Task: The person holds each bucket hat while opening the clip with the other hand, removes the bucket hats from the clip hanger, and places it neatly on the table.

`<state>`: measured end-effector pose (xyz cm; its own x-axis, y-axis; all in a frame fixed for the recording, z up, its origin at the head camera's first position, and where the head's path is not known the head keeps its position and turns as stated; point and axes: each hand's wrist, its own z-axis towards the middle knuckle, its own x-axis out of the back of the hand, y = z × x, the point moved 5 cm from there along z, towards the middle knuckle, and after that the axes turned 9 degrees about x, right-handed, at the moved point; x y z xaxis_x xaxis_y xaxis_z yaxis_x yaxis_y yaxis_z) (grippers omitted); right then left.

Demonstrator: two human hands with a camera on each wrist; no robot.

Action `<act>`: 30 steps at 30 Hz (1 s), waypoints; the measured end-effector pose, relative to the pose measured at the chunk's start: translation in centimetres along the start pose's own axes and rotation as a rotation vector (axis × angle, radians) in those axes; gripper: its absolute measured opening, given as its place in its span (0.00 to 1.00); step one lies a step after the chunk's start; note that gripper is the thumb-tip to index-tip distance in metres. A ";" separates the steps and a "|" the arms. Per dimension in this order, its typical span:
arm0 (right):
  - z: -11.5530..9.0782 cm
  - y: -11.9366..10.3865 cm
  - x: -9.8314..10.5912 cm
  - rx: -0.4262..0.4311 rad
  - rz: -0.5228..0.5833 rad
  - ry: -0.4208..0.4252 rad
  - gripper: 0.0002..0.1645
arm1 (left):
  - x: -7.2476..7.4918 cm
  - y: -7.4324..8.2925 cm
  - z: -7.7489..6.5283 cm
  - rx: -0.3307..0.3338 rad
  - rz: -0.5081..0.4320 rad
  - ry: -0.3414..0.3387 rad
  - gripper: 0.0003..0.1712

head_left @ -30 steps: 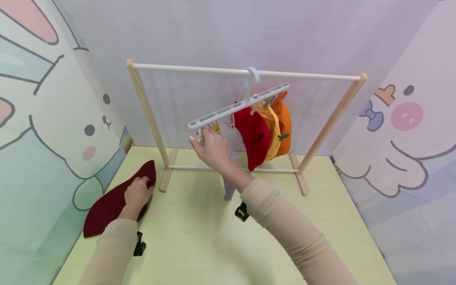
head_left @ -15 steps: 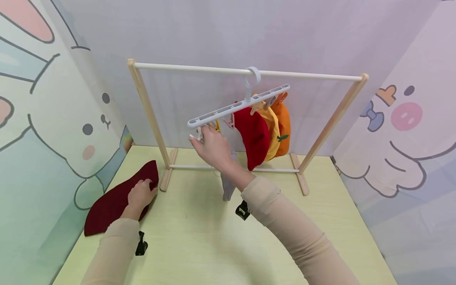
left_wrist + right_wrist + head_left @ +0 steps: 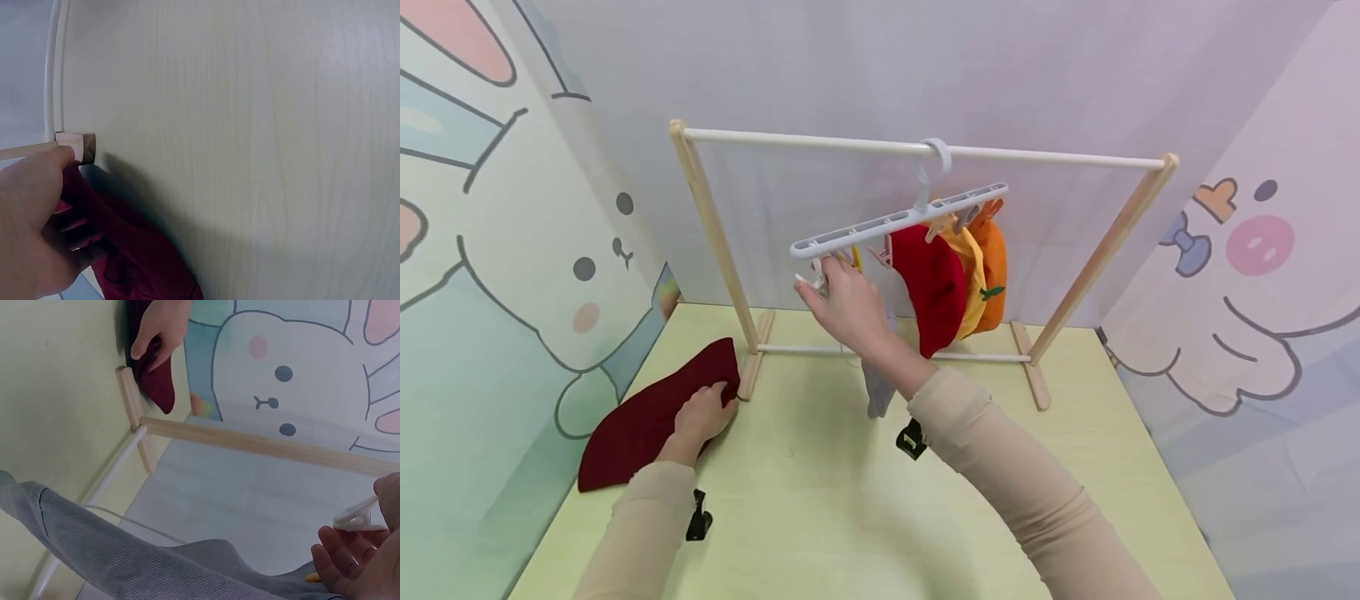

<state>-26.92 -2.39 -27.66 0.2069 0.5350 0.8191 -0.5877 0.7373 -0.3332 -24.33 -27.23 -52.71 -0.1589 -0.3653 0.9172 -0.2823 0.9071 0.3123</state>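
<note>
Flat, dark red hat lies lengthwise toward rack foot.

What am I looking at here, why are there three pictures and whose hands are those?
These are one person's two bare hands, filmed by three cameras at once. The wide picture comes from a camera on the head; the other two come from cameras on each wrist.

On the pale table stands a small wooden drying rack. A white clip hanger hangs from its bar, with a red hat, a yellow hat and an orange hat clipped on.

The right hand pinches a white clip at the hanger's near end, with a grey cloth hanging below it. The left hand grips a dark red hat lying on the table beside the rack's foot.
</note>
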 end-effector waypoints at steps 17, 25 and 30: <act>0.2 -0.4 0.4 0.034 0.033 0.030 0.20 | 0.7 0.2 -0.6 -0.032 0.017 -0.009 0.32; 0.2 -0.7 1.1 0.064 0.066 0.030 0.20 | 1.8 0.4 -0.9 -0.102 0.003 0.057 0.29; 0.1 -0.9 1.4 0.080 0.080 0.028 0.21 | 2.7 1.4 -1.4 -0.151 -0.004 0.103 0.25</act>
<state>-26.18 -2.31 -26.14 0.1780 0.6027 0.7779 -0.6634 0.6573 -0.3575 -23.80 -26.70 -49.44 -0.0585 -0.3532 0.9337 -0.1360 0.9294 0.3430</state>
